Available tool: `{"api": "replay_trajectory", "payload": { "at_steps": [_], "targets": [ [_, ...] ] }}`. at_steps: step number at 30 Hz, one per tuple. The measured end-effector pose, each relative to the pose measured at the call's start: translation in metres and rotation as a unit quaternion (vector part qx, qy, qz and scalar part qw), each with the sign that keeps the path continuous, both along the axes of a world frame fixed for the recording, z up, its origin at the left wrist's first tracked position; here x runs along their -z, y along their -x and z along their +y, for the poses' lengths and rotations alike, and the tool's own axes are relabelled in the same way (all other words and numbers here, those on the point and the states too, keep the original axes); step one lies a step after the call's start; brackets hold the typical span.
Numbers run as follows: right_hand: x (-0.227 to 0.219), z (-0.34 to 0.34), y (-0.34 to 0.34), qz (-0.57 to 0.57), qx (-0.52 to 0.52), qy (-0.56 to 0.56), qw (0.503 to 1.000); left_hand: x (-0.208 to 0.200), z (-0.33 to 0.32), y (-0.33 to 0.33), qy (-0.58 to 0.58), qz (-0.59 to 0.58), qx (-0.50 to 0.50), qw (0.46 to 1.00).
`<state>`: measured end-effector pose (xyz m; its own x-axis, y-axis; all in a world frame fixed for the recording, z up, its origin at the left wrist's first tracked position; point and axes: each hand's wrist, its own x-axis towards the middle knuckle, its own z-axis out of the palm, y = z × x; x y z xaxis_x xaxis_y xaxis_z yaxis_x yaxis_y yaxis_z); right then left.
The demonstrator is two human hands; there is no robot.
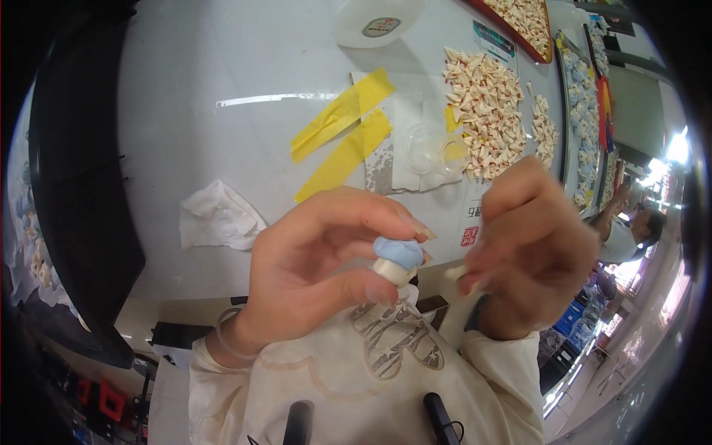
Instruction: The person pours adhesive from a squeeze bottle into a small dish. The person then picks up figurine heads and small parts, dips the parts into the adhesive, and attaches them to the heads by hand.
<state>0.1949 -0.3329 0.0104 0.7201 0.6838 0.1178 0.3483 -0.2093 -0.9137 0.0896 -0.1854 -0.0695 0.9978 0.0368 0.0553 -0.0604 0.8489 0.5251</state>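
Note:
My left hand (297,263) grips a small moulded figure (398,254) with a pale blue top and a cream base, pinched between thumb and fingers in front of my chest. To the right, and apart from it, my right hand (538,245) is closed, with a small cream-coloured piece (455,274) between the thumb and fingertips. Motion blurs that hand, so the exact shape of the piece is unclear. Beyond the right hand, a heap of small pointed cream pieces with reddish marks (486,111) lies on the grey-white table (185,133).
Yellow tape strips (345,111) lie mid-table beside a board (408,104) with clear round dishes (424,148). A crumpled white tissue (221,215) sits left; a translucent container (356,33) stands behind. Trays of pieces (549,48) line the right. A black bin (81,170) borders the left.

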Motion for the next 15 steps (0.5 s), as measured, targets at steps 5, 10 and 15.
{"api": "replay_trajectory", "payload": {
  "at_steps": [5, 10, 15],
  "targets": [
    [0.012, 0.0, 0.019, 0.032, 0.048, -0.005, 0.998, 0.003, -0.001, 0.0, -0.057, -0.023, -0.037, 0.997],
    [0.014, 0.0, 0.021, 0.059, 0.047, 0.014, 0.997, -0.005, -0.004, 0.001, -0.19, 0.015, -0.094, 0.977],
    [0.008, 0.001, 0.029, 0.023, 0.06, 0.04, 0.997, -0.008, -0.005, 0.003, -0.292, 0.0, -0.155, 0.944]
  ]
}}
